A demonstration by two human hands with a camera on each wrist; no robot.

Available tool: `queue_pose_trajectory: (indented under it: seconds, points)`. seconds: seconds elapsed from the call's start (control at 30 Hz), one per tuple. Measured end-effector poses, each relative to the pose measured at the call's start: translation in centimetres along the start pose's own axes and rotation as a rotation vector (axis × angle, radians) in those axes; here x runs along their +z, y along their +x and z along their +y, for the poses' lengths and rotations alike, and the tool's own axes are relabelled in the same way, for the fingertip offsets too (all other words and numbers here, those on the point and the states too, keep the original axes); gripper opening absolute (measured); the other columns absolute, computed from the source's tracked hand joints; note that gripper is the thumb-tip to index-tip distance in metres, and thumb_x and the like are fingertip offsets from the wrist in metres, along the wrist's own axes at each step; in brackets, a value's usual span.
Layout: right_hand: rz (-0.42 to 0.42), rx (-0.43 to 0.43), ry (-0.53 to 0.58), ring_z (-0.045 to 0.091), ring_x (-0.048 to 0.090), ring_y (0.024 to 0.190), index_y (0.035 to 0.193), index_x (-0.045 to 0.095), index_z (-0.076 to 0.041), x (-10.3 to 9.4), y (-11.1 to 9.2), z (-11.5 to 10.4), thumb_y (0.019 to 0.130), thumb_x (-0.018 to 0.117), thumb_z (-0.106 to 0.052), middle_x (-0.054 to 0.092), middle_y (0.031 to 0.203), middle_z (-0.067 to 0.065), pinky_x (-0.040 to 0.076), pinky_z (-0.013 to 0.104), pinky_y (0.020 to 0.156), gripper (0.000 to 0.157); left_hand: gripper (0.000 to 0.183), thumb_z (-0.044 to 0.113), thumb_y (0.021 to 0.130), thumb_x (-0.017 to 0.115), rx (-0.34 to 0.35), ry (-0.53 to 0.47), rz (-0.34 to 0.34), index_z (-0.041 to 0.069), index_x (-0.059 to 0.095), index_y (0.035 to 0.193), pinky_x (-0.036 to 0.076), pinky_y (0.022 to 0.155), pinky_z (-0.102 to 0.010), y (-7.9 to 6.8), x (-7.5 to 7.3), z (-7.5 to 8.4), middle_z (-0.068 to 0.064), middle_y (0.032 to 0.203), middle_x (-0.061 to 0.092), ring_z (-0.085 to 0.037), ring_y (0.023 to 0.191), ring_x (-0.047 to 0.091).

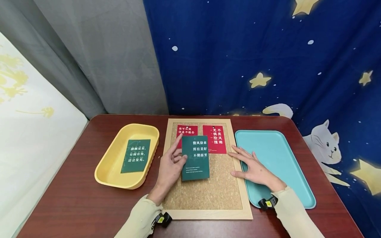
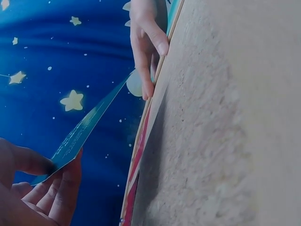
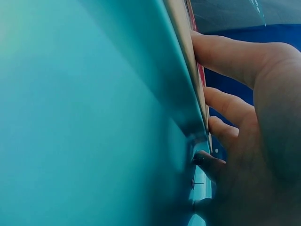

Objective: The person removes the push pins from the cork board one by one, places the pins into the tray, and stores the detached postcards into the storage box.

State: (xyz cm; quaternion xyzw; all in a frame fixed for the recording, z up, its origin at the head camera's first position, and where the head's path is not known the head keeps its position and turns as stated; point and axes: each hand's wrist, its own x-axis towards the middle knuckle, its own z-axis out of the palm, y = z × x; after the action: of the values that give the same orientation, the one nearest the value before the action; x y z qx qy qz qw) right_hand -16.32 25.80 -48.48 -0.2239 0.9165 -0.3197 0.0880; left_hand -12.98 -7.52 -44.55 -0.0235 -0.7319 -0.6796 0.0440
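A dark green card [image 1: 194,162] with white writing is pinched at its left edge between the thumb and fingers of my left hand [image 1: 169,167]. In the left wrist view the card [image 2: 84,125] is tilted and held up off the cork board [image 1: 208,198]. Part of the left red card [image 1: 188,133] lies hidden behind it. Another red card [image 1: 215,138] is at the upper right of the board; each red card has a small dark pin at its top. My right hand [image 1: 256,168] rests its spread fingers on the board's right wooden frame, with nothing held.
Left of the board stands a yellow basket [image 1: 108,158] with another green card [image 1: 135,156] inside. A shallow turquoise tray [image 1: 274,155] sits against the right side, partly under my right hand; a small pin [image 3: 194,183] shows in it. Curtains hang behind the brown table [image 1: 80,205].
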Motion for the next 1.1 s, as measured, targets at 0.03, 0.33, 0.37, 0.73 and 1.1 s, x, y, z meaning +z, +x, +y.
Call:
queue_pose_trajectory:
  seconds: [0.03,0.33,0.37,0.73,1.1]
  points:
    - [0.000,0.000,0.001,0.045,0.019,0.160,0.154,0.052,-0.023,0.0,0.0,0.0,0.089,0.081,-0.044,0.028,0.174,0.006,-0.003,0.080,0.121,0.074,0.080,-0.004,0.097,0.065,0.002,0.004,0.001,0.049,0.044,0.154,0.053,0.076,-0.016,0.0,-0.1,0.0,-0.016,0.103,0.069,-0.011,0.071,0.058]
    - [0.000,-0.004,0.007,0.045,0.019,0.160,0.154,0.053,-0.021,0.0,0.0,-0.1,0.089,0.081,-0.043,0.029,0.173,0.007,-0.003,0.080,0.121,0.074,0.079,-0.004,0.096,0.065,0.015,0.016,0.060,0.047,0.045,0.154,0.057,0.078,-0.016,0.4,-1.1,0.4,-0.016,0.110,0.075,-0.010,0.078,0.067]
    - [0.001,-0.005,0.008,0.045,0.019,0.160,0.154,0.053,-0.021,0.0,0.0,-0.2,0.089,0.081,-0.043,0.029,0.173,0.007,-0.003,0.080,0.121,0.074,0.080,-0.004,0.096,0.065,0.014,0.016,0.060,0.047,0.044,0.154,0.058,0.079,-0.016,0.5,-1.2,0.5,-0.016,0.112,0.076,-0.011,0.080,0.068]
    - [0.001,-0.009,0.003,0.045,0.020,0.160,0.154,0.053,-0.021,0.0,0.0,0.0,0.089,0.081,-0.043,0.028,0.173,0.007,-0.003,0.080,0.120,0.074,0.078,-0.004,0.096,0.064,0.027,0.027,0.091,0.041,0.044,0.156,0.056,0.076,-0.015,0.3,-1.7,0.4,-0.017,0.111,0.076,-0.007,0.079,0.067]
    - [0.001,-0.005,0.006,0.046,0.019,0.160,0.154,0.053,-0.023,0.0,0.0,0.0,0.089,0.081,-0.044,0.028,0.174,0.006,-0.003,0.080,0.120,0.074,0.078,-0.007,0.096,0.063,0.012,-0.008,0.113,0.038,0.044,0.157,0.053,0.073,-0.013,0.5,-2.4,0.2,-0.019,0.110,0.073,-0.004,0.076,0.063]
